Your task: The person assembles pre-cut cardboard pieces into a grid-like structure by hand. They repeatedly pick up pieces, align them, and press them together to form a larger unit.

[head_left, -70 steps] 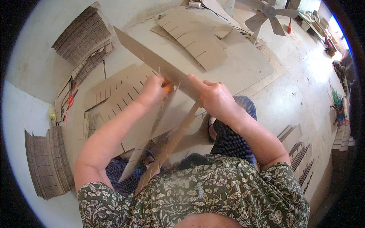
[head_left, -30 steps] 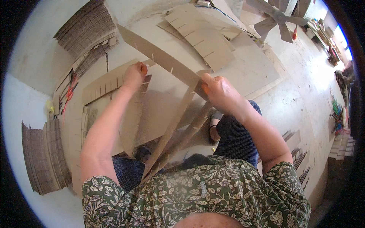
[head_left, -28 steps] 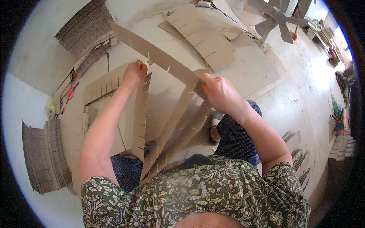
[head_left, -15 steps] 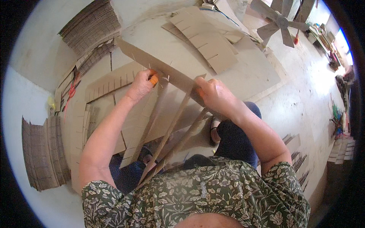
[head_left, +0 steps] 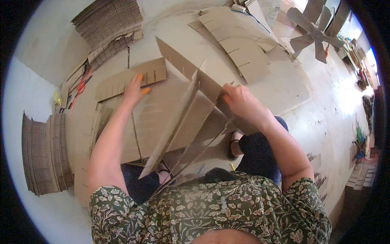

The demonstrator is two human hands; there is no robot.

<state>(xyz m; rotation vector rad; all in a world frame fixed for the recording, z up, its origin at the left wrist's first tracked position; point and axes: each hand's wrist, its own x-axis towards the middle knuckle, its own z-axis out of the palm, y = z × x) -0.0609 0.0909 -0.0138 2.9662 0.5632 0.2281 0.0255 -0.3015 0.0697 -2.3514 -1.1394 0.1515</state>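
My right hand (head_left: 245, 106) is closed on the right part of a long brown cardboard strip (head_left: 178, 61) with slots, which slants down from upper left to right. Several more cardboard strips (head_left: 168, 130) cross it through the slots and run down toward my lap. My left hand (head_left: 133, 92), with orange covers on its fingertips, is over another slotted cardboard piece (head_left: 156, 72) on the left. Its thumb and forefinger are spread apart, and nothing shows gripped between them.
Stacks of slotted cardboard (head_left: 107, 22) stand at the far left, with another bundle (head_left: 44, 154) at the left. Flat cardboard sheets (head_left: 235, 44) lie beyond my hands. A grey fan (head_left: 316, 34) stands at far right. Red scissor-like handles (head_left: 81, 85) lie at left.
My left hand has let go of the long strip and moved left and down to the slotted piece. My right hand still holds the strip. The crossing strips have spread apart.
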